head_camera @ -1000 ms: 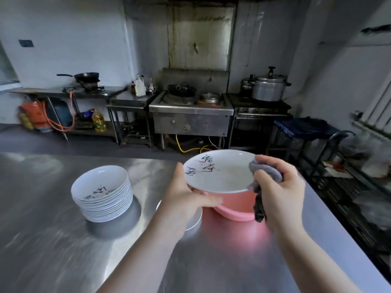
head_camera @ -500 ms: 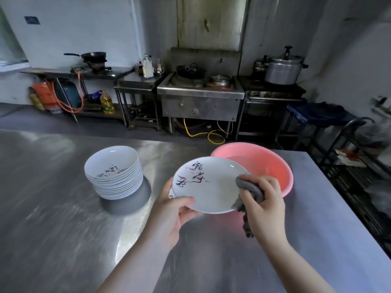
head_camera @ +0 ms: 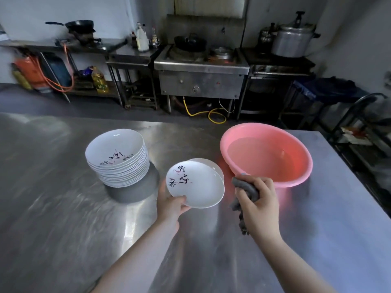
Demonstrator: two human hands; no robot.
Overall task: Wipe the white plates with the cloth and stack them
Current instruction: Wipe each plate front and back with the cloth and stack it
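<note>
White plate point(head_camera: 195, 185) with black and pink brushwork sits in your left hand point(head_camera: 171, 205), thumb curled over its near rim and fingers underneath, so it hangs tilted above the steel table point(head_camera: 63, 218) with its inner face toward you. Just behind it, partly hidden, you can see the rim of another white plate point(head_camera: 211, 162) lying on the table. Your right hand point(head_camera: 259, 203) is clenched round the grey cloth point(head_camera: 245, 188), a bunched fold showing above your fingers and a loose tail hanging below your palm; cloth and held plate are near each other but apart. To your left of the held plate stands the stack of white plates point(head_camera: 118, 159), many deep, the top one carrying the same brushwork and holding nothing. To your right, just beyond the cloth hand, the pink basin point(head_camera: 266, 153) rests on the table with what looks like clear water filling its lower part. Past the table's far edge you have a steel stove point(head_camera: 202, 66) with a dark wok point(head_camera: 190, 42) on it, a large lidded metal pot point(head_camera: 293, 40) on the dark counter to the right, and bottles point(head_camera: 142, 38) on the side bench
</note>
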